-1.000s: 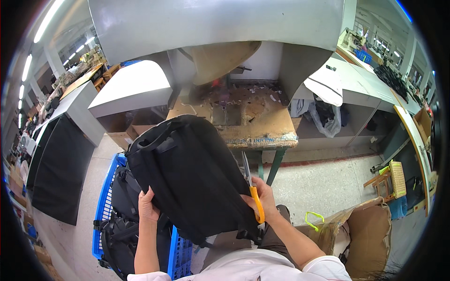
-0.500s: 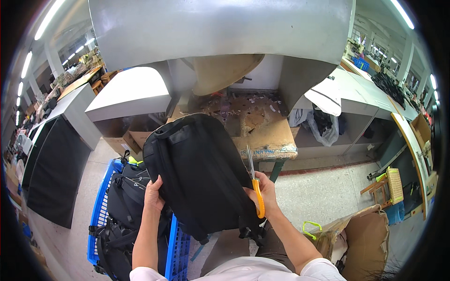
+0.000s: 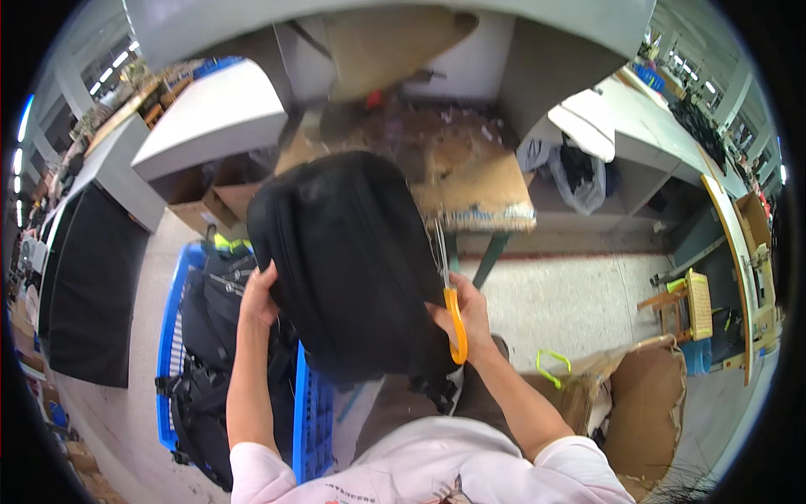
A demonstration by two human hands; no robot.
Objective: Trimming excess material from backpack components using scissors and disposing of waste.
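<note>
A black backpack (image 3: 353, 277) hangs between my two hands above my lap, tilted and a little blurred. My left hand (image 3: 260, 296) grips its left side, thumb on the near face and the other fingers out of sight. On the right edge, my right hand (image 3: 466, 315) is closed round the backpack and also keeps hold of scissors with orange handles (image 3: 456, 328). The scissor blades point away from me, along the backpack's side. Black straps with a buckle (image 3: 438, 388) dangle from its lower right corner.
Left of my legs, a blue plastic crate (image 3: 304, 420) holds several black backpacks (image 3: 210, 336). Ahead stands a low cardboard-topped table (image 3: 478, 189) littered with scraps, beneath a grey metal housing (image 3: 386, 21). An open cardboard box (image 3: 642, 412) and a small wooden stool (image 3: 680, 311) are at the right.
The backpack has turned in my hands, showing more of a rounded, zipped face. The surroundings have shifted upward in view. Both hands keep their hold, the scissors still in the right.
</note>
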